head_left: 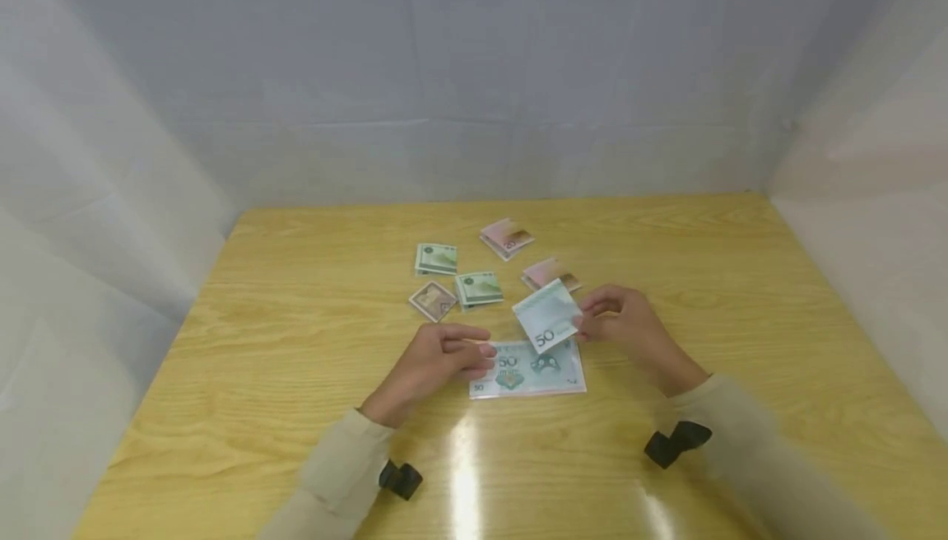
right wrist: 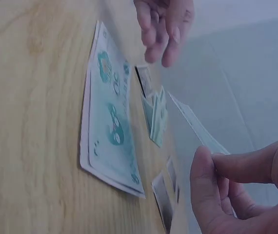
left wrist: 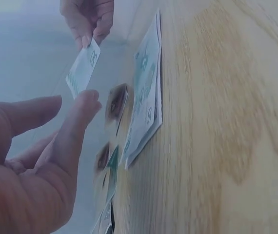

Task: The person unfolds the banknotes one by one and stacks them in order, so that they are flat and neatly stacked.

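Observation:
Between thumb and fingers my right hand (head_left: 629, 328) pinches a folded pale-green play banknote (head_left: 546, 314) marked 50. The note is raised over a flat stack of banknotes (head_left: 518, 382), whose top one is a green 50; in the right wrist view the stack (right wrist: 107, 112) shows more than one layer at its edge. My left hand (head_left: 435, 359) hovers by the stack's left end, its thumb and fingers apart with nothing between them. In the left wrist view the raised note (left wrist: 84, 68) is beyond the left fingertips.
Behind the stack lie folded notes: two green ones (head_left: 437, 258), two pink ones (head_left: 507, 237) and a small brownish one (head_left: 433, 301). They rest on a wooden table (head_left: 296, 342) with pale cloth (head_left: 474, 153) hanging behind and at both sides.

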{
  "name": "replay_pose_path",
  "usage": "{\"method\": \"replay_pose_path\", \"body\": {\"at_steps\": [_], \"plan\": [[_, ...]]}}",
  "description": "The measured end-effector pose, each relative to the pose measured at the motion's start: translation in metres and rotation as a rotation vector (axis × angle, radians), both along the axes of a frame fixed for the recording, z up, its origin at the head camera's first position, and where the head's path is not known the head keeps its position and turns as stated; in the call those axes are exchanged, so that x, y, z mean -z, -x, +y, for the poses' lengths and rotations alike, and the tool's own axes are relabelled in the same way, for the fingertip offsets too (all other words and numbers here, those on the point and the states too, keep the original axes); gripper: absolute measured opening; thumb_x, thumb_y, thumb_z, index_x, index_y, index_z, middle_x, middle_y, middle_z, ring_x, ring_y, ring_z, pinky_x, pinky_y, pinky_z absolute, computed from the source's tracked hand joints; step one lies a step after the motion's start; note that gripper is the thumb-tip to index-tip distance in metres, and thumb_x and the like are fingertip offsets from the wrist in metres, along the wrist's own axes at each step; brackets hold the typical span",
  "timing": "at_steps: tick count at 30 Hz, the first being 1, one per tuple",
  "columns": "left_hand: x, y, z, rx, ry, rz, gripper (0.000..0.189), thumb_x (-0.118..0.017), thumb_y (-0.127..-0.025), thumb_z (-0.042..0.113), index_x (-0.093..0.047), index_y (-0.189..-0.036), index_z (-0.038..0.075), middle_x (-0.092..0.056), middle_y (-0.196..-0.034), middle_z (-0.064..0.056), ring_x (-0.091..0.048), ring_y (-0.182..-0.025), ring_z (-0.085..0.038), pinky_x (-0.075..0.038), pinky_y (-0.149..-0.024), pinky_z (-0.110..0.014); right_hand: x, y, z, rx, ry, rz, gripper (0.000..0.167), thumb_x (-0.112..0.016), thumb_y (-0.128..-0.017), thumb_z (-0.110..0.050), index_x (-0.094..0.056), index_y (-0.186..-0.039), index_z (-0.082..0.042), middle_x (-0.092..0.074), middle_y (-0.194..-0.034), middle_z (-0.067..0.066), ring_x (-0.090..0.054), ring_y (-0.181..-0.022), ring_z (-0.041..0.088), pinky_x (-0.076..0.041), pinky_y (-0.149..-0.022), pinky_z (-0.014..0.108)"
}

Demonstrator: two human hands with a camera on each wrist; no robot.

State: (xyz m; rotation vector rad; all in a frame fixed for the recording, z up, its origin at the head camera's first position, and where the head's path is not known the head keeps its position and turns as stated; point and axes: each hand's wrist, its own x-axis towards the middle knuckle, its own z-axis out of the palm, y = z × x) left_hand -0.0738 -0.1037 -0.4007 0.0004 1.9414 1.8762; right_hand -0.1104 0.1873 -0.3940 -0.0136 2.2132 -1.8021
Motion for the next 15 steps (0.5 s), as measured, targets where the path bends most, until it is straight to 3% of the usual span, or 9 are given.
{"method": "replay_pose_path", "body": {"at_steps": [8, 15], "plan": [[0.002, 0.0, 0.007, 0.018, -0.067, -0.045, 0.037, -0.066, -0.097, 0.002, -0.056, -0.128, -0.015, -0.069, -0.115, -0.028, -0.071, -0.104, -0.036, -0.06, -0.094, -0.038, 0.005, -0.014, -0.027, -0.048, 0.124, -0.05, 0.027, -0.072, -0.088, 0.004, -0.057, -0.109, 0.012, -0.06, -0.093, 0.014, -0.069, -0.077, 0.02, -0.065, -0.08, 0.034], [0.0, 0.002, 0.011, -0.014, -0.056, -0.058, 0.027, -0.066, -0.098, 0.005, -0.065, -0.117, -0.012, -0.073, -0.103, -0.021, -0.073, -0.092, -0.024, -0.059, -0.095, -0.043, 0.002, -0.021, -0.038, -0.071, 0.203, -0.082, 0.027, -0.069, -0.09, 0.004, -0.055, -0.111, 0.013, -0.057, -0.099, 0.017, -0.07, -0.078, 0.022, -0.064, -0.081, 0.032]]}}
